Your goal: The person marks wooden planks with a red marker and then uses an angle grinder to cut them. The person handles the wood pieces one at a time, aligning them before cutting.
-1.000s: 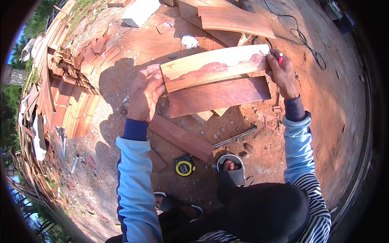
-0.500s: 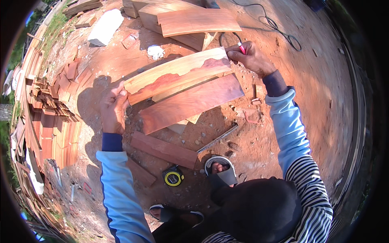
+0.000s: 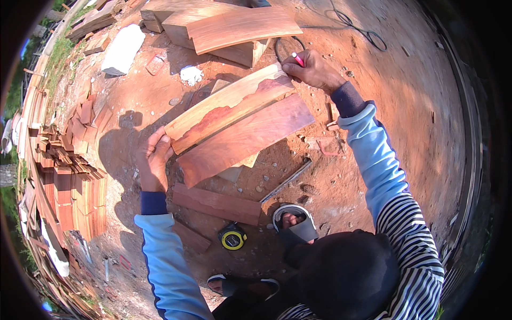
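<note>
A two-tone wooden plank [image 3: 224, 113], pale yellow with a wavy red-brown streak, slants upward to the right between my hands. My left hand [image 3: 154, 164] is closed on its lower left end, thumb on the upper face. At the upper right end, my right hand [image 3: 318, 73] pinches the plank's corner. A pink and white pen-like stick [image 3: 298, 60] pokes out from that hand's fingers. Just below, nearly alongside the held plank, lies a reddish-brown plank [image 3: 245, 140], with paler pieces partly hidden beneath it.
Another reddish board [image 3: 216, 207] and a yellow-black tape measure [image 3: 232, 238] lie near my sandals [image 3: 293, 217]. Thick timber blocks [image 3: 234, 53] with a board [image 3: 245, 29] on top stand at the far side. Stacked wood pieces [image 3: 80, 197] fill the left; a dark cable [image 3: 368, 34] lies far right.
The held plank has tilted more steeply, its left end lowered, and now sits closer to the reddish-brown plank. My left hand moved down and slightly right; my right hand shifted left.
</note>
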Motion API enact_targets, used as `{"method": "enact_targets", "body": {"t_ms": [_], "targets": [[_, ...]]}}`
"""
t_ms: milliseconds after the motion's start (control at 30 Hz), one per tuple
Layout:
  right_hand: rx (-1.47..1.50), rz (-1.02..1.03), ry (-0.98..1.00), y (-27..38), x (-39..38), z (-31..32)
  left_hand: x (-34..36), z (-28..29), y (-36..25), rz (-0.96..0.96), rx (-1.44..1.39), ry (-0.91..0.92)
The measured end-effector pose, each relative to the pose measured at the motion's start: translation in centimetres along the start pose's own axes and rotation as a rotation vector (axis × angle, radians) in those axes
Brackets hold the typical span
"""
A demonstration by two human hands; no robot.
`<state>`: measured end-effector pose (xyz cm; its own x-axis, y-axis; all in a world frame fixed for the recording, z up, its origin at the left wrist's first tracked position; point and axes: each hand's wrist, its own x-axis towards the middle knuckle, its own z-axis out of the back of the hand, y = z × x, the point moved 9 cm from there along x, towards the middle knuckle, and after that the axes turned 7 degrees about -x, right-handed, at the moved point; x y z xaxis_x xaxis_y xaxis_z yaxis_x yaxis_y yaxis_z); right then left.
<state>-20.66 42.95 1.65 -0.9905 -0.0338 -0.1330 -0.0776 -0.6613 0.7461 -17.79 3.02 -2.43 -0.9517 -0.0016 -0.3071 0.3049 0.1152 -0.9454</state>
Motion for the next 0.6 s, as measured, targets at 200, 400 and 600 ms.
{"method": "enact_targets", "body": {"t_ms": [200, 400, 600], "targets": [[0.05, -0.038, 0.015, -0.1, -1.0, -0.2, -0.5, 0.0, 0.8, 0.059, 0.015, 0.01], [0.182, -0.001, -0.033, -1.1, -1.9, -0.4, -1.8, -0.4, 2.0, 0.221, 0.007, -0.02], [0.409, -0.041, -0.098, -2.0, -3.9, -1.1, -2.6, -0.4, 2.3, 0.29, -0.031, -0.003]]}}
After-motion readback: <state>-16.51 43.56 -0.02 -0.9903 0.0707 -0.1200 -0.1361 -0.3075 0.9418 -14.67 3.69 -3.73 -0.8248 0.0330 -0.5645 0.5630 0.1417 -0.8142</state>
